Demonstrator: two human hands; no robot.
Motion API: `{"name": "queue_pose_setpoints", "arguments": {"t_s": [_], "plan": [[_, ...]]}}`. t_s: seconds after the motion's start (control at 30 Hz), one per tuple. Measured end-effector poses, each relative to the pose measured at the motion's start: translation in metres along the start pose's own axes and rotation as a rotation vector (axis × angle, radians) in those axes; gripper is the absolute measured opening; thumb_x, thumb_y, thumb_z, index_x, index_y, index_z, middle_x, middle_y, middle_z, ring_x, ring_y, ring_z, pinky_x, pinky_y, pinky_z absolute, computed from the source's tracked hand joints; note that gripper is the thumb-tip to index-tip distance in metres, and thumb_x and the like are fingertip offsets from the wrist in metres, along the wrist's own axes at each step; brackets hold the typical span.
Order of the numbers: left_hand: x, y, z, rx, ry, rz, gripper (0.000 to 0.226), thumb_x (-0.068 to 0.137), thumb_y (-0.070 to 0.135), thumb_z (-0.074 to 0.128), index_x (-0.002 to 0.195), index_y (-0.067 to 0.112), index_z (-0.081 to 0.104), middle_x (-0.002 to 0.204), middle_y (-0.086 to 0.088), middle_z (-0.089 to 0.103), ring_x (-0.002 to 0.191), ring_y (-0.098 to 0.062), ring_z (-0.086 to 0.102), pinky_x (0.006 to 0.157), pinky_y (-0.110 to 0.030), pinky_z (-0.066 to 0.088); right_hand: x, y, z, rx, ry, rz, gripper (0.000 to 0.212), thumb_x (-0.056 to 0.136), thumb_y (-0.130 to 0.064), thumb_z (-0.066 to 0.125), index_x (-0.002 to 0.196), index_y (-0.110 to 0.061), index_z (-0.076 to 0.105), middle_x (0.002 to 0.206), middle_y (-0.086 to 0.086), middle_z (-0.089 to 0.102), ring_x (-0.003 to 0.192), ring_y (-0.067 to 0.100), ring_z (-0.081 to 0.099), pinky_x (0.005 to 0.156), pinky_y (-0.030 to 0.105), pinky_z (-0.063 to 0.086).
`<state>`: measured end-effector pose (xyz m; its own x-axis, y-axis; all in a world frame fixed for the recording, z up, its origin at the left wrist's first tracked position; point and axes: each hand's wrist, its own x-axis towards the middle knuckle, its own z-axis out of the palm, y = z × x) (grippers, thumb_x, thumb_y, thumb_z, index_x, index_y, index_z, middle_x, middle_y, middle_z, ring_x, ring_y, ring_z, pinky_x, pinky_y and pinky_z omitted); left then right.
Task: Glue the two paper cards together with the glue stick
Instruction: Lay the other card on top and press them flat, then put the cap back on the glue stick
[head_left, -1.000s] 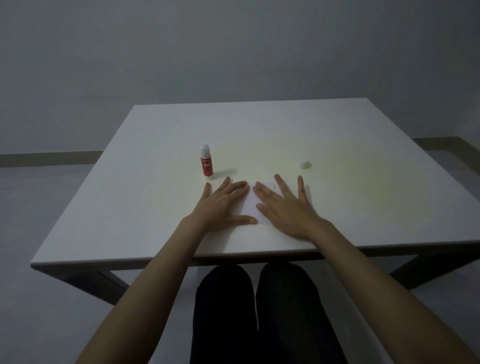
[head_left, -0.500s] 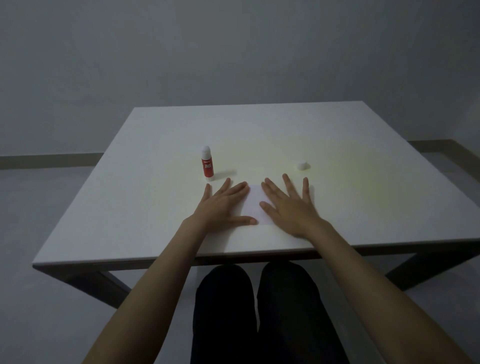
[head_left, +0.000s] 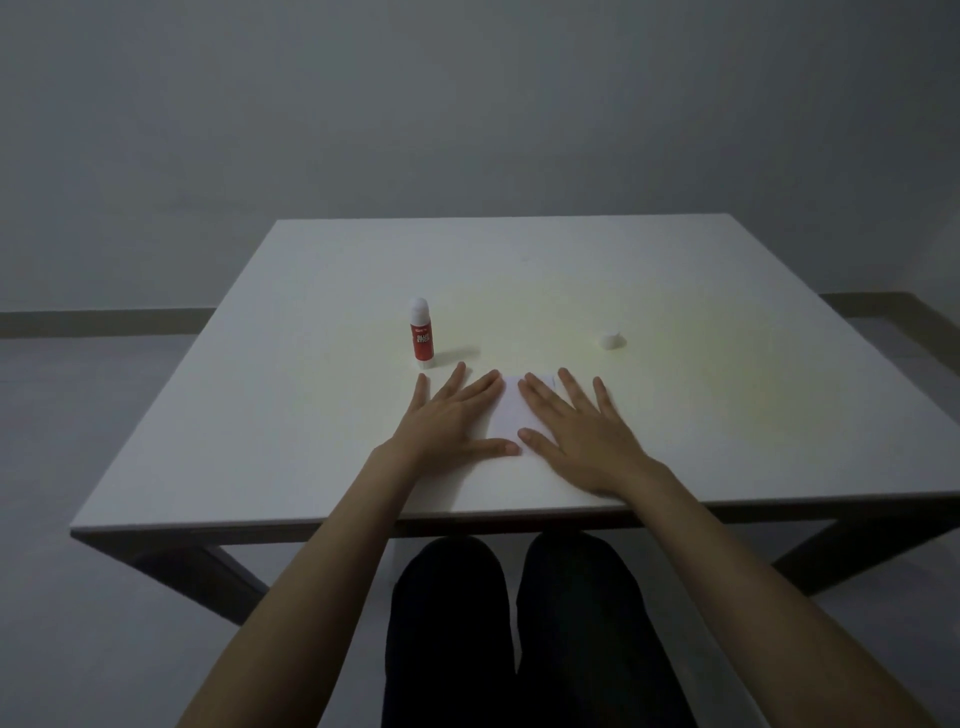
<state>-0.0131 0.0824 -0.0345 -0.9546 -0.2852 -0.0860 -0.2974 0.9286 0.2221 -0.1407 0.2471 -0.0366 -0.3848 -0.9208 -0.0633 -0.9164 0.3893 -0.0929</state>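
- left hand (head_left: 447, 415) and right hand (head_left: 576, 431) flat, fingers spread, pressing paper cards (head_left: 511, 410) near table (head_left: 727, 441) front edge, grasping nothing.
- glue stick (head_left: 421, 335) upright, just beyond left hand, nearer to it.

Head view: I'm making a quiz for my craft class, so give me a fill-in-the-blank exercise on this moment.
1. Both hands, left hand and right hand, lie ____ on the paper.
2. The glue stick stands ____ on the table.
3. The white cap lies to the ____ of the glue stick.
4. The hand nearer the glue stick is the ____ one.

Missing words: flat; upright; right; left
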Motion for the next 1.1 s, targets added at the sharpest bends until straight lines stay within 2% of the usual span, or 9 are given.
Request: {"name": "queue_pose_setpoints", "arguments": {"t_s": [0.17, 0.3, 0.4, 0.57, 0.7, 0.8, 0.93, 1.03, 1.1], "plan": [[-0.007, 0.000, -0.004, -0.241, 0.076, 0.013, 0.071, 0.090, 0.060, 0.032, 0.150, 0.030, 0.010, 0.160, 0.011, 0.008, 0.148, -0.013, 0.001, 0.118, -0.047, -0.007, 0.000, 0.002, 0.001, 0.006, 0.036, 0.012, 0.067, 0.092, -0.060, 0.007, 0.147, -0.028, -0.015, 0.159, -0.011, -0.015, 0.146, 0.016, -0.018, 0.116, 0.048, -0.014], [-0.021, -0.007, -0.012, -0.735, 0.763, -0.128, 0.027, 0.089, 0.028, 0.061, 0.114, 0.017, 0.063, 0.117, 0.007, 0.064, 0.109, -0.008, 0.059, 0.098, -0.031, 0.046, -0.005, 0.001, 0.000, 0.214, 0.267, -0.012, 0.065, 0.091, -0.062, 0.008, 0.146, -0.035, -0.013, 0.159, -0.011, -0.010, 0.146, 0.012, -0.013, 0.117, 0.042, -0.013], [-0.014, -0.019, -0.023, -0.791, 1.080, -0.431, 0.036, 0.078, 0.026, 0.073, 0.108, 0.013, 0.058, 0.105, 0.002, 0.060, 0.093, -0.017, 0.059, 0.076, -0.030, 0.048, -0.008, 0.001, -0.002, 0.356, 0.463, 0.024, 0.070, 0.090, -0.063, 0.014, 0.149, -0.028, 0.008, 0.159, -0.005, 0.009, 0.147, 0.012, 0.000, 0.119, 0.037, -0.008], [0.017, -0.019, -0.030, -0.911, 0.874, -0.539, 0.053, 0.079, 0.026, 0.072, 0.126, 0.009, 0.053, 0.125, -0.006, 0.060, 0.114, -0.018, 0.056, 0.095, -0.030, 0.043, -0.013, -0.001, -0.003, 0.322, 0.564, 0.049, 0.067, 0.092, -0.058, 0.021, 0.138, -0.016, 0.043, 0.144, 0.007, 0.047, 0.139, 0.023, 0.034, 0.119, 0.044, 0.013], [0.019, -0.006, -0.034, -0.913, 0.876, -0.498, 0.018, 0.084, 0.026, 0.061, 0.075, 0.012, 0.068, 0.069, 0.004, 0.069, 0.065, 0.001, 0.060, 0.070, -0.024, 0.039, -0.014, -0.006, -0.004, 0.356, 0.707, 0.054, 0.039, 0.092, -0.035, 0.049, 0.121, -0.011, 0.062, 0.125, 0.010, 0.063, 0.121, 0.027, 0.054, 0.109, 0.047, 0.035], [0.008, 0.018, -0.042, -1.219, 0.822, -0.352, 0.013, 0.083, 0.025, 0.066, 0.084, 0.015, 0.074, 0.084, -0.002, 0.075, 0.075, -0.002, 0.067, 0.074, -0.022, 0.048, -0.012, -0.024, -0.016, 0.694, 0.747, 0.104, 0.033, 0.094, -0.033, 0.049, 0.111, -0.011, 0.066, 0.108, 0.008, 0.069, 0.100, 0.020, 0.063, 0.087, 0.032, 0.050], [-0.011, 0.048, -0.041, -1.451, 0.764, -0.160, 0.012, 0.084, 0.026, 0.064, 0.081, 0.030, 0.075, 0.091, 0.003, 0.077, 0.094, -0.015, 0.071, 0.086, -0.026, 0.055, 0.006, -0.048, -0.048, 1.363, 0.301, 0.311, 0.045, 0.097, -0.046, 0.034, 0.098, -0.013, 0.065, 0.068, 0.006, 0.068, 0.053, 0.015, 0.060, 0.055, 0.023, 0.050], [-0.017, 0.052, -0.045, -1.521, 0.782, -0.118, 0.012, 0.088, 0.020, 0.061, 0.087, 0.025, 0.072, 0.091, 0.002, 0.077, 0.094, -0.016, 0.071, 0.080, -0.022, 0.054, 0.007, -0.050, -0.060, 1.854, -0.018, 0.290, 0.038, 0.097, -0.031, 0.044, 0.094, 0.001, 0.065, 0.065, 0.010, 0.066, 0.051, 0.017, 0.059, 0.056, 0.026, 0.055], [-0.019, 0.051, -0.049, -1.516, 0.798, -0.102, 0.012, 0.087, 0.020, 0.063, 0.084, 0.027, 0.073, 0.088, 0.003, 0.078, 0.091, -0.016, 0.072, 0.077, -0.020, 0.055, 0.006, -0.051, -0.061, 1.966, 0.005, 0.233, 0.025, 0.094, -0.022, 0.052, 0.092, 0.001, 0.063, 0.071, 0.012, 0.066, 0.056, 0.017, 0.064, 0.064, 0.028, 0.059]]}}
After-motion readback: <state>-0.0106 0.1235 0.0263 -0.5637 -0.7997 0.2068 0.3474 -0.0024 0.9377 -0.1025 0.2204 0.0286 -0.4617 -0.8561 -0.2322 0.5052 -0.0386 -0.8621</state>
